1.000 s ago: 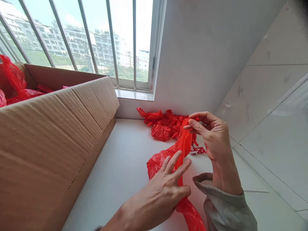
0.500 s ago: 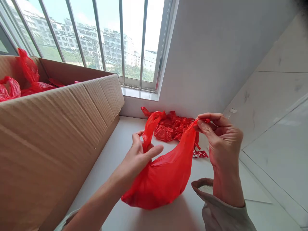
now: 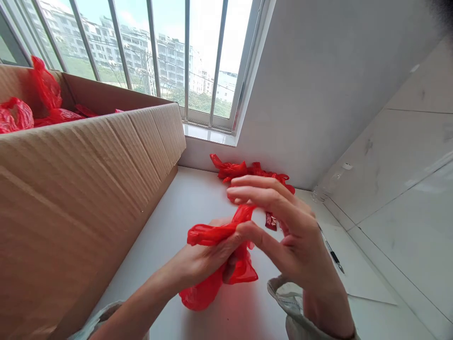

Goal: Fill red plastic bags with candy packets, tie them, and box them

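Note:
A red plastic bag (image 3: 201, 296) hangs just over the white tabletop, its body bunched beneath my left hand (image 3: 203, 260). That hand is closed around the gathered bag, with some fingers hidden by the plastic. One handle strip lies across the back of it, and another part stands up between both hands. My right hand (image 3: 292, 231) is to the right, fingers stretched and apart from the thumb, slightly blurred. Its thumb tip is beside the bag's handle strip; I cannot tell whether they touch. Behind the hands lies a pile of red bags (image 3: 231, 170), partly covered by my right hand.
A tall cardboard box (image 3: 88, 189) with red bags inside stands on the left. A small dark red packet (image 3: 271, 222) lies behind my right hand. To the right are a pen (image 3: 334, 257) and a clear bottle (image 3: 322, 191). A barred window (image 3: 170, 71) is behind.
The bag was spread wide between both hands; now it is gathered and lower in my left hand. My right hand has let go of its handle, moved left and opened.

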Motion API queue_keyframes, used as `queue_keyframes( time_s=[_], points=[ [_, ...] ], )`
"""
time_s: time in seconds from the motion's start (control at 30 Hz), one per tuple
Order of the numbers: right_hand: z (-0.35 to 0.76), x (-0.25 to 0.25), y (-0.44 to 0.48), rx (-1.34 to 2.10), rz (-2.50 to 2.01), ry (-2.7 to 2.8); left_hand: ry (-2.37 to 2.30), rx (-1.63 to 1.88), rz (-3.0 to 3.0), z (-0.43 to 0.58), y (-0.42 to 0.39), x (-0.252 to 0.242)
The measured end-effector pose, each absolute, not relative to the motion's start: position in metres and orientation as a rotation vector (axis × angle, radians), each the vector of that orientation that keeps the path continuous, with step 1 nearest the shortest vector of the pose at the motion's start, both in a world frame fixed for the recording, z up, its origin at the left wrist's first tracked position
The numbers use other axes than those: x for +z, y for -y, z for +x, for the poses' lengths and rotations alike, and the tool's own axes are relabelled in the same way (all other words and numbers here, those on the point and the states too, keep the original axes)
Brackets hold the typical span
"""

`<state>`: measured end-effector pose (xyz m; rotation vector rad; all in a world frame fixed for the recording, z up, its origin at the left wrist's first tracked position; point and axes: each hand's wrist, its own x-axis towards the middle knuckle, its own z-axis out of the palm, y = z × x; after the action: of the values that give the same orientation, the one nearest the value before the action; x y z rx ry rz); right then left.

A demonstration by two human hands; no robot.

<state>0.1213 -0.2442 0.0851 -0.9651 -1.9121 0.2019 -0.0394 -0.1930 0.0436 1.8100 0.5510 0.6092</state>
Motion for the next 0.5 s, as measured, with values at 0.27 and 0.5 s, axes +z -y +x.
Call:
queue_keyframes(
  time_s=[0.27, 0.5],
  points=[
    [0.149, 0.084, 0.241, 0.353, -1.198, 1.841, -0.562, 0.384, 1.12, -0.035, 0.179, 0.048],
    [0.141, 0.087, 0.256, 0.609, -1.184, 2.364, -0.448, 0.468, 1.056, -0.037, 0.173, 0.051]
  ],
)
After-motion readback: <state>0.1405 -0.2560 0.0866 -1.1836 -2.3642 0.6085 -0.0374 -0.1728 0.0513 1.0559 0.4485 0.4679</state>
